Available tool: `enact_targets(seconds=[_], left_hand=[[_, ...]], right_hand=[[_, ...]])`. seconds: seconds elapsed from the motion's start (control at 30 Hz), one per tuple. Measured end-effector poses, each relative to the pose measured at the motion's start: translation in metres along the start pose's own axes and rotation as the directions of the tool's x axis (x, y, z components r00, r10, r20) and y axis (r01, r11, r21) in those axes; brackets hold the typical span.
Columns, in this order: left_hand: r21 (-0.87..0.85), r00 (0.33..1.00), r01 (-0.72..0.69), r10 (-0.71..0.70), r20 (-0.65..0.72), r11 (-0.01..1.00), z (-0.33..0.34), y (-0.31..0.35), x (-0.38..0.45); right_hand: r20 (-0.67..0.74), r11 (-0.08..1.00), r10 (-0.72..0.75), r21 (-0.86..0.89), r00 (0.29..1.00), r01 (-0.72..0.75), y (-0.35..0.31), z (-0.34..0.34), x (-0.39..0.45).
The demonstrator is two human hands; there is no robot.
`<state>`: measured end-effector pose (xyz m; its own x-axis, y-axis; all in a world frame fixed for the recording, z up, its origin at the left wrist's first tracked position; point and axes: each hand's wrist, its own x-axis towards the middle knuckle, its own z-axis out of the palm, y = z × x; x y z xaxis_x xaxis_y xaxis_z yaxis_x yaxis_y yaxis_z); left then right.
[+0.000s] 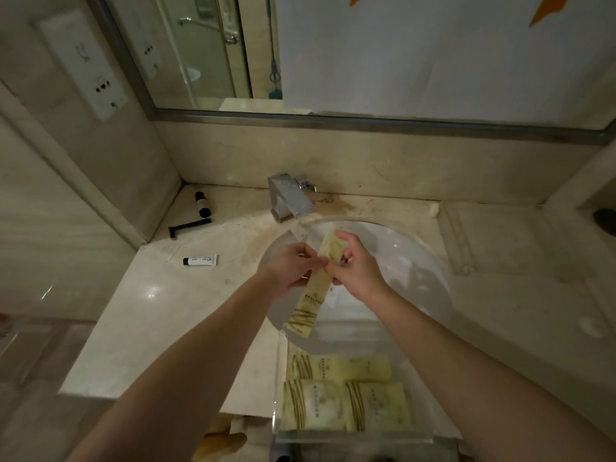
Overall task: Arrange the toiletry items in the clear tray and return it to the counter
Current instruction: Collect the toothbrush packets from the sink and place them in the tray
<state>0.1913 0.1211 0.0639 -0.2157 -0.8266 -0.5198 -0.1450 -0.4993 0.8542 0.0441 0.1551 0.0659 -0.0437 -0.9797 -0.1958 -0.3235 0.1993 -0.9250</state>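
Note:
Over the sink basin, my left hand (289, 268) and my right hand (355, 265) both pinch a long cream packet (315, 288) with green stripes, held slanted with its striped end lowest. Below it, near the bottom of the view, the clear tray (279, 361) holds three similar cream packets (338, 368) lying flat. On the counter to the left lie a small white tube with a black cap (200, 260), a black razor (189, 227) and a small dark bottle (202, 204) on its side.
The white sink basin (400, 261) with a chrome faucet (289, 198) fills the middle of the marble counter (140, 315). A mirror (366, 55) spans the wall behind. A wall socket panel (85, 65) is at the upper left. The counter's front edge runs along the lower left.

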Motion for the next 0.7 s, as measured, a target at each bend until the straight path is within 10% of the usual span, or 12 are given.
enact_targets(seconds=[0.7], left_hand=[[0.084,0.995,-0.066,0.059,0.082,0.994,0.025,0.005,-0.033]], right_hand=[[-0.004,0.975,0.184,0.129,0.983,-0.182,0.005,-0.04,-0.038]])
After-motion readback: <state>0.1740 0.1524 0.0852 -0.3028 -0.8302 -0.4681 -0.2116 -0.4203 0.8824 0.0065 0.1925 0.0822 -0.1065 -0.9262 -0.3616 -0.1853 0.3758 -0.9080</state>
